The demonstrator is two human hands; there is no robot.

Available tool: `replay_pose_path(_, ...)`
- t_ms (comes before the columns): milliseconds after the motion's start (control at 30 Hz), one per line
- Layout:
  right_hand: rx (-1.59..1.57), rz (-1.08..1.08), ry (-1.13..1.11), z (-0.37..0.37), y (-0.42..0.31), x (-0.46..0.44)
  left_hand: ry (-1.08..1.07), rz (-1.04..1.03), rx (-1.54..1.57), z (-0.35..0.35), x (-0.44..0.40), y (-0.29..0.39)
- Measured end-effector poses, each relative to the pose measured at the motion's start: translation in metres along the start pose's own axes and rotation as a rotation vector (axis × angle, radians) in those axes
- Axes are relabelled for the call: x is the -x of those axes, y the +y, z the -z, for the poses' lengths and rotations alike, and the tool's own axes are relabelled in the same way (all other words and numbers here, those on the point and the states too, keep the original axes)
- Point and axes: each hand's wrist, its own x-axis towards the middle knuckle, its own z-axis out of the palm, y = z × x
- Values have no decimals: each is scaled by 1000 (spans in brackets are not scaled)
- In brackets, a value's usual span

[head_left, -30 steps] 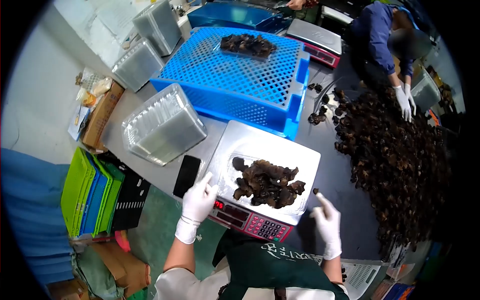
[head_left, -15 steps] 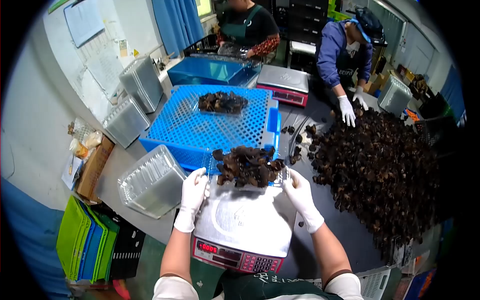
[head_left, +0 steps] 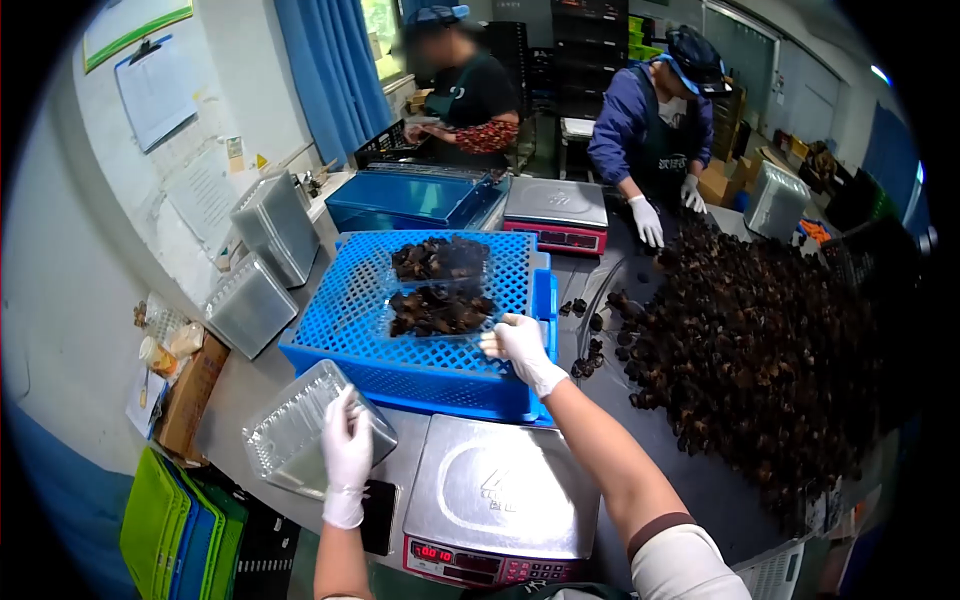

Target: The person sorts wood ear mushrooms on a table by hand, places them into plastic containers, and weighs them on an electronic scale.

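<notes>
My gloved right hand (head_left: pixel 525 352) is stretched over the blue crate (head_left: pixel 405 365), fingers extended beside the near tray of black wood ear mushrooms (head_left: pixel 440 310). That clear tray rests on the crate's lattice top, in front of another filled tray (head_left: pixel 440 259). Whether my fingertips still touch its edge cannot be made out. My gloved left hand (head_left: pixel 347 450) is over the front stack of clear plastic trays (head_left: pixel 300 430), fingers stretched along its right side and holding nothing visible. Between my arms stands a scale (head_left: pixel 500 490) with a bare metal plate and a red lit display.
A large heap of wood ear mushrooms (head_left: pixel 750 360) covers the right side of the table. A co-worker (head_left: pixel 655 130) in white gloves stands behind it; another person (head_left: pixel 460 90) is at the back left. A second scale (head_left: pixel 555 205) and more tray stacks (head_left: pixel 275 230) stand beyond.
The filled tray that both hands held above the scale now lies on the blue crate. My left hand has moved down and left to the tray stack; my right hand reached forward.
</notes>
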Motion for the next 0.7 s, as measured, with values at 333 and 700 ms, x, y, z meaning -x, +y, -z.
replay_pose_path(333,224,-6,-275,27,-26,123,-125,-42,-402,108,4,-65)
replay_pose_path(700,79,-40,369,251,46,291,281,-95,-403,102,-18,-81)
